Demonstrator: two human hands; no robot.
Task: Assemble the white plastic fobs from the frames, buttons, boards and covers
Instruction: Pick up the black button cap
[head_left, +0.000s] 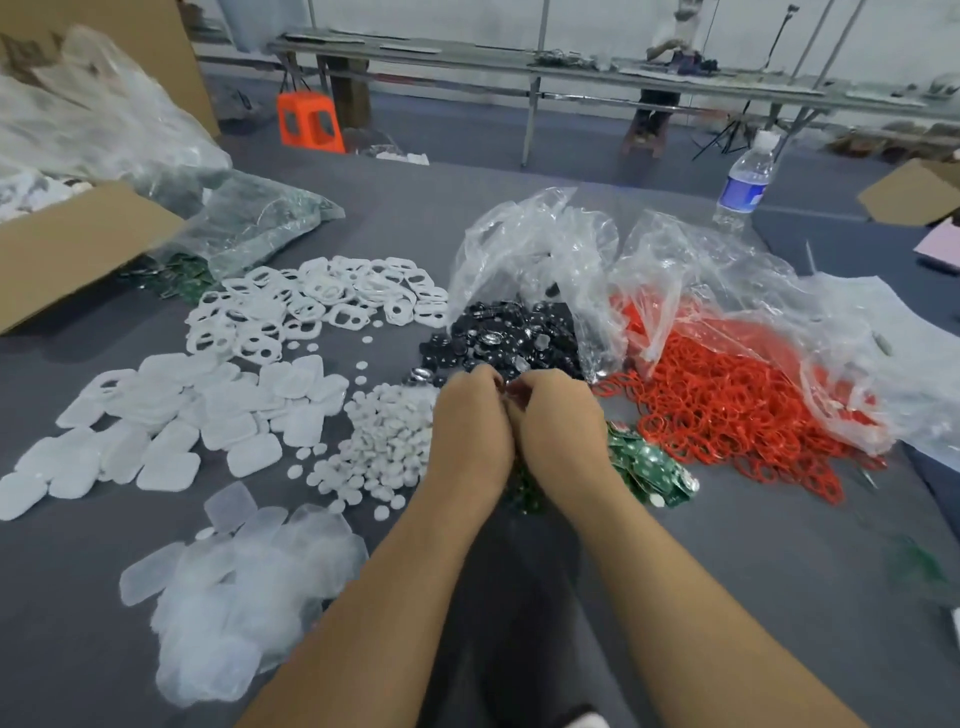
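My left hand (470, 421) and my right hand (558, 421) are pressed together at the middle of the grey table, fingers curled around something small that the fingers hide. Under them lies a heap of green boards (649, 467). White frames (311, 301) are piled at the back left. White covers (171, 415) lie spread at the left. Small round white buttons (387, 441) form a heap just left of my left hand. Translucent covers (234, 587) lie near the front left.
Black round parts (519, 332) spill from a clear bag (530, 249) behind my hands. Red rubber rings (727, 405) spread at the right under another bag. A water bottle (745, 182) stands at the back right. A cardboard box (67, 249) sits at the left.
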